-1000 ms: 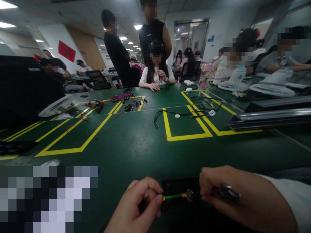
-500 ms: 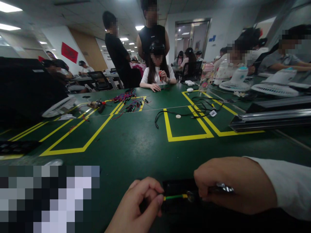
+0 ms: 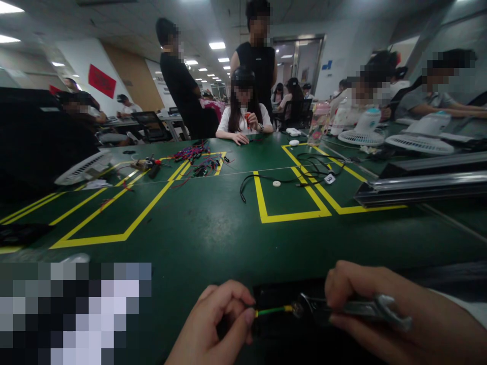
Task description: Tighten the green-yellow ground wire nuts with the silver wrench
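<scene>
My left hand [image 3: 213, 324] is closed in a pinch on one end of a short green and yellow wire [image 3: 272, 310], low in the middle of the view. My right hand [image 3: 384, 314] is wrapped round the handles of a metal plier-like tool [image 3: 353, 307]. The tool's jaws meet the wire's other end at about the yellow tip. Under both hands lies a dark flat tray [image 3: 279, 291] on the green table [image 3: 213, 228].
Yellow tape boxes mark the table. Farther off lie a black cable [image 3: 304, 170], a small white disc [image 3: 276, 183], a pile of coloured wires [image 3: 198, 157] and white fans [image 3: 81, 167]. A metal rail [image 3: 422, 190] lies at right. Several people sit or stand around the table.
My right hand has slid to the right along the tool, so more of its metal handles and jaws shows. The left hand keeps its pinch on the wire.
</scene>
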`<state>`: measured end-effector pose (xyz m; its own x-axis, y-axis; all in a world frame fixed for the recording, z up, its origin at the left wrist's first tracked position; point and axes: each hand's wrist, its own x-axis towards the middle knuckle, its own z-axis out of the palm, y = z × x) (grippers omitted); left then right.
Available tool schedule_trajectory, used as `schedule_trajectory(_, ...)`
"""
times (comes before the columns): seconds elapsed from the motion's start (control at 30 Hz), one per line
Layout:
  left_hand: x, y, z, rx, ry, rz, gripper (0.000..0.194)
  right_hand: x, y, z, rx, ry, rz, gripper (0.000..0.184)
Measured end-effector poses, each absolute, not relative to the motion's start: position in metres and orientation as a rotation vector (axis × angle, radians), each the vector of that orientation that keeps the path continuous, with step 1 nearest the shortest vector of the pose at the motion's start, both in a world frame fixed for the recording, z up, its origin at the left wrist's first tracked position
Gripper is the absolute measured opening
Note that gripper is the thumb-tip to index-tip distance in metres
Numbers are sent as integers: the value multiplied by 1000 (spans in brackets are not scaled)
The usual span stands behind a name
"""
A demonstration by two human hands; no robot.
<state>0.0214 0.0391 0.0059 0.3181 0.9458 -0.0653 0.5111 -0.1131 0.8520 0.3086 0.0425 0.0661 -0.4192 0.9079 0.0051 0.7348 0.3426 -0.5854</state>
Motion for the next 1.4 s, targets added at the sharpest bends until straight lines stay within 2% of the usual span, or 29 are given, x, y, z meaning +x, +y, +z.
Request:
schedule_trajectory(0.63,20,38,6,1752,1314,639,13,278,52,68,-1482,-2203,533,20)
schedule_trajectory(0.77,22,40,7,1733,1313,642,14,287,46,60,-1465,-2258,547,16)
schedule_trajectory(0.93,22,38,8,1756,1318,660,14,292,46,57,-1404,-2402,600,21)
schedule_trajectory(1.4,21,38,5,1754,1316,661,12,290,71,82,-1199,-2675,671,24)
